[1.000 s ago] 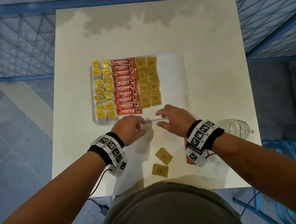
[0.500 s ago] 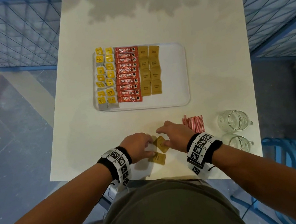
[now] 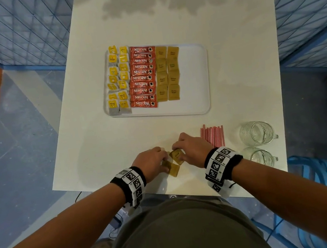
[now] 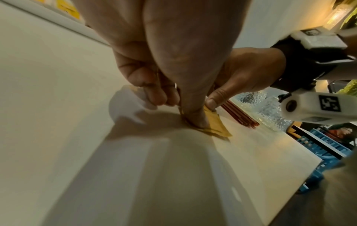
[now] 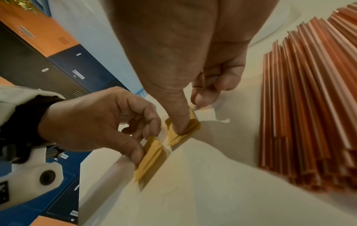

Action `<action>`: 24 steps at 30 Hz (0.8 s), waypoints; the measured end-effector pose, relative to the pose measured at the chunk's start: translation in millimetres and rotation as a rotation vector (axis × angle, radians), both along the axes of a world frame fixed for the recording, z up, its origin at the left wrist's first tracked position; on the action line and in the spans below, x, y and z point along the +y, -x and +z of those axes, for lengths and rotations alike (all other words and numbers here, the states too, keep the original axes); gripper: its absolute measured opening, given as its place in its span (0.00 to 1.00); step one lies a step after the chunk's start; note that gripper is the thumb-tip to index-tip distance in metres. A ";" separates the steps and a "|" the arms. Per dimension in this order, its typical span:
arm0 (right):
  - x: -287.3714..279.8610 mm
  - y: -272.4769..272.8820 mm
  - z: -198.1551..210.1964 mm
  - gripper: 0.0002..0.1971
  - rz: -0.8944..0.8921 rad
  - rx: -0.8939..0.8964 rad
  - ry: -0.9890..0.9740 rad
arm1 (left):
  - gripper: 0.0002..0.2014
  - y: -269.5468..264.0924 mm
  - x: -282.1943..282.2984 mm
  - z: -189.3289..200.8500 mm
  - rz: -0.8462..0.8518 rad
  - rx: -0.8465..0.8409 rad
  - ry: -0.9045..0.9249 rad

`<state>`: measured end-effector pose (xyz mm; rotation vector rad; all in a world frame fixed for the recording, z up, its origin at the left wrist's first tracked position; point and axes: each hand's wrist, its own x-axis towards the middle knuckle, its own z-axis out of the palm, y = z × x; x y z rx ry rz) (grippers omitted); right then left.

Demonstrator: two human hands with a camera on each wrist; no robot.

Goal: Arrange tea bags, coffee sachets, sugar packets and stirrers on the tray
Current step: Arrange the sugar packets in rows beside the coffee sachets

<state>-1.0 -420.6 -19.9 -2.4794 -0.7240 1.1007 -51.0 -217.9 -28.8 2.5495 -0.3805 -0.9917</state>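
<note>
Near edge of the worktop (image 3: 104,152), centre: two loose sugar packets, both under the hands. Left hand (image 3: 152,162) curled, thumb and fingertips pinching the nearer sugar packet (image 3: 174,170), which overhangs or lies right at the near edge. Right hand (image 3: 191,151) curled likewise, forefinger pressed down on the farther sugar packet (image 3: 176,155), thumb at its edge; probably pinning it flat so that an edge can be lifted. Grip on each packet looks light, at the margins only. Whether either packet is clear of the surface: cannot tell.

Just right of the right hand: stirrers (image 3: 213,136), a tidy bundle parallel to the side edge, not yet on the tray. Toward the near right corner: two glass mugs (image 3: 256,133), the nearer partly hidden by the right wristband.

Mid-worktop: tray (image 3: 194,78). Left column tea bags (image 3: 117,80), then coffee sachets (image 3: 142,77), then placed sugar packets (image 3: 167,73) in two columns of four. Bare strip below those columns probably meant for the two loose packets; right part of the tray left free, presumably for stirrers. Small print on packets unreadable.
</note>
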 end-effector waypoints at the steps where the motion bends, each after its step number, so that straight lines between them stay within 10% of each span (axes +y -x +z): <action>1: 0.2 0.2 0.4 0.17 -0.001 -0.002 0.003 | 0.15 -0.7 -0.1 0.1 0.013 0.006 0.003; 24: 5.6 2.0 5.0 0.08 -0.047 -0.023 0.025 | 0.04 -31.1 20.3 14.5 0.117 0.110 0.063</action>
